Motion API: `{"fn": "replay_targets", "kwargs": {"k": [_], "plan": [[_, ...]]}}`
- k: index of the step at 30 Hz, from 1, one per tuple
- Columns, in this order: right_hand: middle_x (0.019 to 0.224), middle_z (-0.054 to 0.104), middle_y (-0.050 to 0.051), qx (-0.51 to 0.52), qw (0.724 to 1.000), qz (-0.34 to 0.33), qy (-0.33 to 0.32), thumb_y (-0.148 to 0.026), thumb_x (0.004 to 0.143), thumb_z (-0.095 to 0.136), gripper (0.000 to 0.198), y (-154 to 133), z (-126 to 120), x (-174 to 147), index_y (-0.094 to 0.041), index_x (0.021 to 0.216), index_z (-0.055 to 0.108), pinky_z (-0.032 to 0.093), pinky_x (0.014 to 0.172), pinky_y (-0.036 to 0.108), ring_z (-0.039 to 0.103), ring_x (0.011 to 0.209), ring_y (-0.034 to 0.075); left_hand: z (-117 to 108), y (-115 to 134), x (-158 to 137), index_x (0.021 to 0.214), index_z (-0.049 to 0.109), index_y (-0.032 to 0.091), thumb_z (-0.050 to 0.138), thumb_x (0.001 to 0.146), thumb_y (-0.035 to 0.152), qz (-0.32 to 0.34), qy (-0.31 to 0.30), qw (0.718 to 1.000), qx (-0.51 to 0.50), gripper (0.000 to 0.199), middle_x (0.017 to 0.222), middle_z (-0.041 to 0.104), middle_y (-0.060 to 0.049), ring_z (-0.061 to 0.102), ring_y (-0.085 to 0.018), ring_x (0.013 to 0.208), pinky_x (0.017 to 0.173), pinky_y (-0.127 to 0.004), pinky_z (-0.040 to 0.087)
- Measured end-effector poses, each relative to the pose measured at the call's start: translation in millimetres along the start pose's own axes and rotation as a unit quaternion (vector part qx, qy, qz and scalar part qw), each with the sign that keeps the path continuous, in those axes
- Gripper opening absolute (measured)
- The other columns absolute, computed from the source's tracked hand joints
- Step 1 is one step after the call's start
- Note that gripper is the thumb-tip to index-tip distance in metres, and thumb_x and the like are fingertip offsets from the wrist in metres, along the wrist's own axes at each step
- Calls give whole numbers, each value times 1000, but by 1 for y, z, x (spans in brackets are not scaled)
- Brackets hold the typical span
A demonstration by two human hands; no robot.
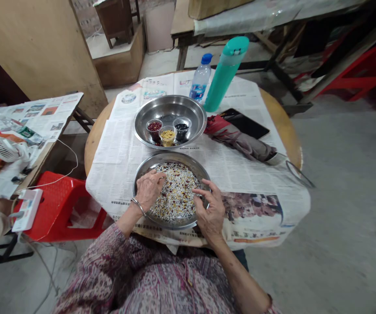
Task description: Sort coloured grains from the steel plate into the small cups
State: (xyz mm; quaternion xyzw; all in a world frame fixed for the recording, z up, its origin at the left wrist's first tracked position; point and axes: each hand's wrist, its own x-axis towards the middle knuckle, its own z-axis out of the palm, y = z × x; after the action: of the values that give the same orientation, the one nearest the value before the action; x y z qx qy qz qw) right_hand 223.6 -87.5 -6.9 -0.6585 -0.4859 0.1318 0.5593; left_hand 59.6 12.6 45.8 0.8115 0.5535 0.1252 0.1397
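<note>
Nearby, basin (188,158) of mixed grains (176,196), right hand (212,210) unclenched, left hand (149,190), grip unclear

Purple-and-grey patterned top (174,283), silver wrist bracelet (138,206)

I see a shiny metal basin (174,225) under my left grip (149,189), matt newspaper (109,150) over the wooden counter (281,117), a glossy plastic bottle (201,78) beyond.

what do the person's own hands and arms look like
The left hand and right hand are ungloved. A silver-coloured bracelet circles the left wrist. The left sleeve is purple-pink with a pale mottled pattern; the right forearm is bare, with some right sleeve showing below.
</note>
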Motion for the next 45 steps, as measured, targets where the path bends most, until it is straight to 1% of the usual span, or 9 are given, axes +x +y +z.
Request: {"fn": "replay_targets", "kwargs": {"k": [11, 13, 16, 18, 23, 26, 37, 42, 45], "plan": [[126, 61, 10, -1, 1000, 4, 0, -20, 85, 55, 16, -1, -1, 0, -20, 89, 70, 41, 105, 46, 56, 121, 23, -5, 2, 0, 85, 71, 22, 64, 83, 16, -13, 24, 988, -149, 9, 77, 63, 0, 55, -14, 74, 75, -26, 42], [126, 61, 10, 1, 1000, 4, 0, -20, 85, 55, 16, -1, -1, 0, -20, 89, 70, 41, 105, 46, 56, 121, 23, -8, 3, 1, 81, 67, 19, 63, 83, 21, -55, 14, 962, -266, 5, 66, 56, 3, 49, -11, 63, 65, -23, 40], [125, 61, 10, 5, 1000, 4, 2, -20, 85, 56, 16, -2, -1, 1, -20, 89, 71, 41, 105, 46, 56, 121, 23, -12, 7, 3, 82, 62, 16, 53, 85, 26, -138, -46, 873, -465, 14, 64, 52, 3, 43, -9, 55, 53, -20, 33], [125, 62, 10, 8, 1000, 5, 5, -21, 84, 56, 16, -2, 0, 1, -20, 89, 71, 41, 105, 46, 56, 121, 23, -13, 8, 5, 84, 63, 15, 52, 83, 25, -153, -70, 847, -504, 15, 67, 55, 2, 43, -8, 55, 51, -20, 32], [125, 62, 9, 11, 1000, 9, 6, -21, 84, 56, 16, -2, 0, 1, -21, 87, 71, 41, 105, 46, 56, 120, 23, -3, 9, 10, 79, 71, 17, 61, 81, 21, -23, -25, 958, -285, 11, 64, 57, 2, 48, -11, 62, 64, -23, 39], [125, 61, 9, 8, 1000, 6, 5, -20, 84, 55, 16, -1, 0, 1, -21, 88, 71, 41, 104, 47, 56, 120, 24, 3, 9, 10, 86, 73, 19, 65, 83, 20, 20, -1, 986, -163, 8, 72, 62, 0, 53, -14, 69, 74, -26, 42], [125, 61, 10, 7, 1000, 3, 7, -20, 84, 55, 16, -2, 0, 2, -21, 88, 70, 41, 106, 48, 55, 121, 23, 6, 13, 9, 89, 70, 22, 63, 88, 20, 44, -7, 998, -38, 8, 92, 71, -4, 63, -19, 90, 85, -29, 45], [125, 61, 9, 9, 1000, 7, 6, -20, 84, 55, 16, -3, -1, 3, -21, 88, 70, 40, 106, 48, 55, 121, 23, 1, 15, 9, 85, 70, 21, 61, 85, 16, 43, 9, 995, -84, 10, 80, 66, -2, 58, -16, 78, 78, -28, 43], [125, 62, 9, 9, 1000, 11, 6, -20, 83, 55, 16, -4, -1, 3, -21, 87, 71, 40, 107, 48, 55, 121, 24, -5, 16, 10, 80, 68, 19, 62, 81, 18, -12, 11, 977, -212, 6, 62, 53, 3, 48, -12, 63, 68, -25, 40]]}}
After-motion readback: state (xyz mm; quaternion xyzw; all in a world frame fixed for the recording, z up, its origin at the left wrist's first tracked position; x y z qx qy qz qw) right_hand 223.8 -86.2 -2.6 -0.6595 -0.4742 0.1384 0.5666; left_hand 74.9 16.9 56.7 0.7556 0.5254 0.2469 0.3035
